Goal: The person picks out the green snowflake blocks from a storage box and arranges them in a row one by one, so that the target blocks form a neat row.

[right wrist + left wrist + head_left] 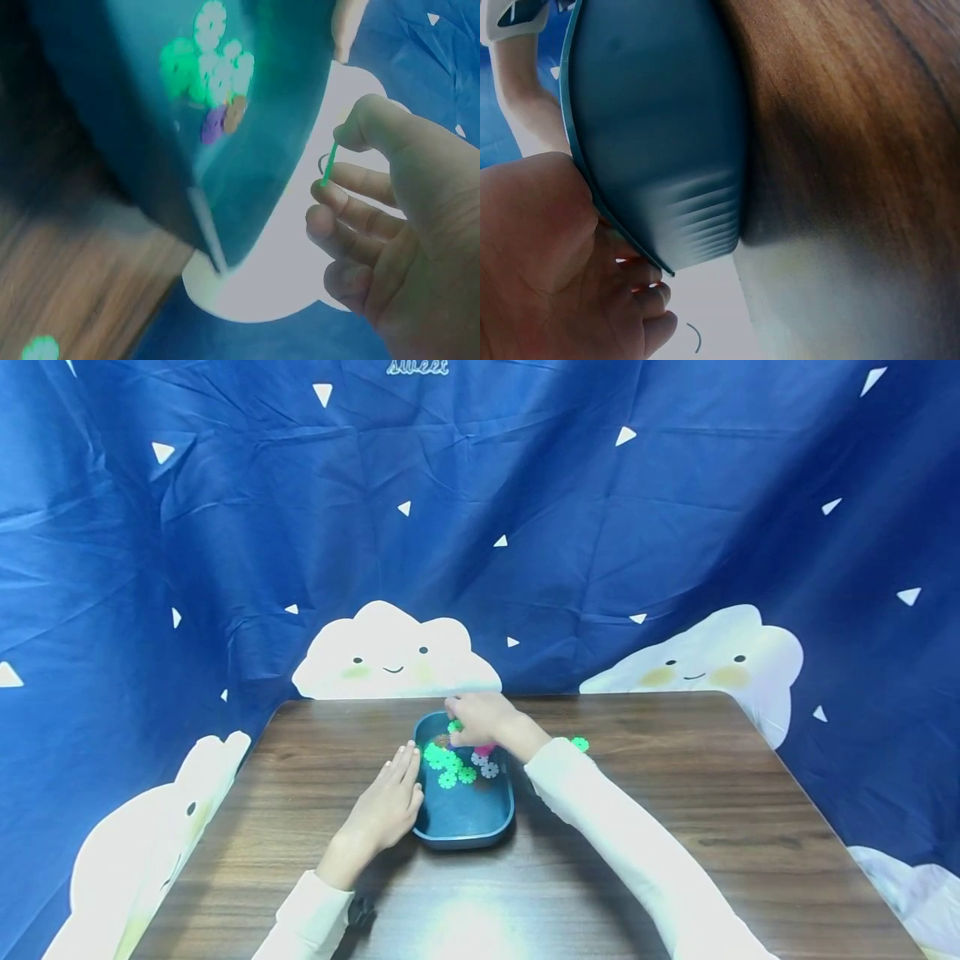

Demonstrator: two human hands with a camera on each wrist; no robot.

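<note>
A dark teal plastic tray (pixel 463 842) holds several small notched flower-shaped discs. Most are green discs (pixel 447 779); white discs (pixel 489 770), a pink piece (pixel 483 749), a purple disc (pixel 213 124) and a brown disc (pixel 235 114) lie among them. Over the tray's far end, my right hand (pixel 483 718) pinches one green disc (pixel 328 166) between thumb and fingertip, its edge facing the right wrist camera. My left hand (pixel 387 799) rests against the tray's left rim with fingers fairly straight. From the left wrist, the palm and fingers appear beside the tray wall (pixel 660 127).
The tray stands on a brown wood-grain table (pixel 675 793). A loose green disc (pixel 580 744) lies on the table right of the tray. A small dark object (pixel 362 912) is near the left sleeve. Behind hangs a blue cloth (pixel 525 527) printed with clouds.
</note>
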